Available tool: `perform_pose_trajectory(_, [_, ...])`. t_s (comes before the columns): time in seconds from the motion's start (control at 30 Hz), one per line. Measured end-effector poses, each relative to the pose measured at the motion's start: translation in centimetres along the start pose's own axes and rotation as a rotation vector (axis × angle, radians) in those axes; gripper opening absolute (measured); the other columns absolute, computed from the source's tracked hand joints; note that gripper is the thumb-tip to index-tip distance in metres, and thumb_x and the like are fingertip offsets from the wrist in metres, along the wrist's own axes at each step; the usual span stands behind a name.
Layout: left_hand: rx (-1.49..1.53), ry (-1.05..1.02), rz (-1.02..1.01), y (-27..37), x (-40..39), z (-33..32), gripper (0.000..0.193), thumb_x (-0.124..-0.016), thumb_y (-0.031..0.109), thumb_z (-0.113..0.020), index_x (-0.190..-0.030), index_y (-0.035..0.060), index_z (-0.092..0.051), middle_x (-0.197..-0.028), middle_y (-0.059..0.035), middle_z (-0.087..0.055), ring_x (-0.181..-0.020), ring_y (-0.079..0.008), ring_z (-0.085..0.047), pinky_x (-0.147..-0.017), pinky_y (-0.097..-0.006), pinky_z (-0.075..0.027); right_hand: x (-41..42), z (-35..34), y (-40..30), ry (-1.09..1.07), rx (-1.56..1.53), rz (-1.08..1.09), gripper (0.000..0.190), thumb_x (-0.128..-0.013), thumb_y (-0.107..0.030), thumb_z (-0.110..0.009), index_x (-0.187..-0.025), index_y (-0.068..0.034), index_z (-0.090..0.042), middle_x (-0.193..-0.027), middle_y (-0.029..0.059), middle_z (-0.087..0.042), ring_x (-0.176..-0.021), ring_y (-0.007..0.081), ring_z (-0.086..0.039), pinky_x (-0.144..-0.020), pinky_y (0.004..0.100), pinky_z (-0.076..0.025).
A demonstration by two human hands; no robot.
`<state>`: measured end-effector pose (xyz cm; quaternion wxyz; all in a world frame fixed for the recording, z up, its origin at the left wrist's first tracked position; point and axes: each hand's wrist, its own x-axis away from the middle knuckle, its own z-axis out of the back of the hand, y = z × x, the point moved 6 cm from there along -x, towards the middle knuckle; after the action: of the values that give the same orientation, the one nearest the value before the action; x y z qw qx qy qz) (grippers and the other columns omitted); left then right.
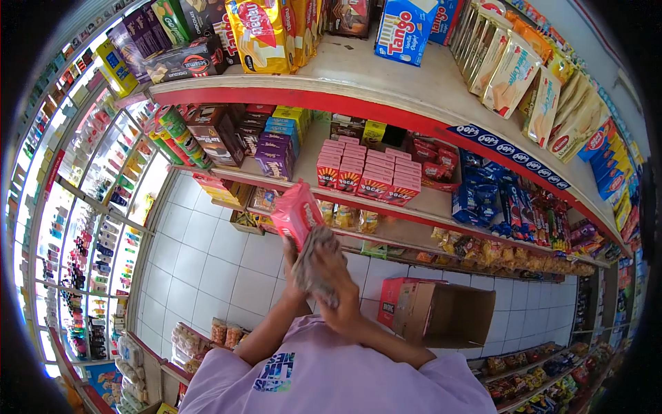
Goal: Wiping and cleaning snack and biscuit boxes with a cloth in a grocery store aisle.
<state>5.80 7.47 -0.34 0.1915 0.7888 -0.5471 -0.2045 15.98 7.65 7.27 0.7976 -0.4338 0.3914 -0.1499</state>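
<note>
In front of my chest, my left hand (290, 264) grips a pink snack pack (297, 215) by its lower end; the pack stands tilted in the air. My right hand (339, 282) holds a crumpled grey-brown cloth (315, 259) against the pack's lower right side. The cloth hides part of the pack and some of my fingers. Just beyond the pack is the middle shelf (305, 173), where red Pocky boxes (370, 171) stand in stacked rows. Purple biscuit boxes (275, 155) stand to their left.
Above, the red-edged top shelf (351, 101) juts out with Tango packs (406, 31) and yellow Nabati packs (258, 36). An open cardboard box (450, 313) sits on the white tiled floor (217, 259) at right. Lit display shelves (98, 222) line the left; snack racks (538, 378) stand behind right.
</note>
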Motion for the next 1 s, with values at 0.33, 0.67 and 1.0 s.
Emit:
perform_pose_trajectory(0.33, [-0.084,0.38,0.047,-2.1,2.0,-0.2,0.061,-0.097,0.046,-0.033,-0.141,0.005,-0.026,-0.137,-0.0116,-0.041,-0.126,-0.0239,-0.041,-0.107,-0.0374,-0.033,-2.5,2.1,1.1,0.023,-0.014,0.061,0.051,-0.076,-0.004,-0.056,-0.126,-0.001,-0.053,-0.137,0.0168,-0.047,-0.135,0.0334,-0.033,-0.112,0.052,-0.014])
perform_pose_trajectory(0.67, [-0.053,0.287,0.098,-3.3,1.5,-2.0,0.072,-0.092,0.061,-0.034,-0.143,0.0107,-0.027,-0.144,-0.0129,-0.035,-0.131,-0.0295,-0.037,-0.109,-0.0433,-0.03,-3.4,4.8,2.3,0.054,-0.013,0.079,0.05,-0.075,-0.002,-0.052,-0.125,-0.001,-0.054,-0.135,0.016,-0.048,-0.135,0.033,-0.032,-0.113,0.0503,-0.011])
perform_pose_trajectory(1.0, [0.009,0.317,0.055,-1.2,0.6,0.1,0.081,-0.089,0.067,-0.034,-0.142,0.0071,-0.024,-0.134,-0.0152,-0.044,-0.121,-0.0292,-0.048,-0.102,-0.0431,-0.039,0.7,3.9,4.1,0.032,-0.043,-0.048,0.04,-0.079,0.001,-0.053,-0.119,0.001,-0.056,-0.125,0.0183,-0.054,-0.124,0.0288,-0.045,-0.105,0.0404,-0.029])
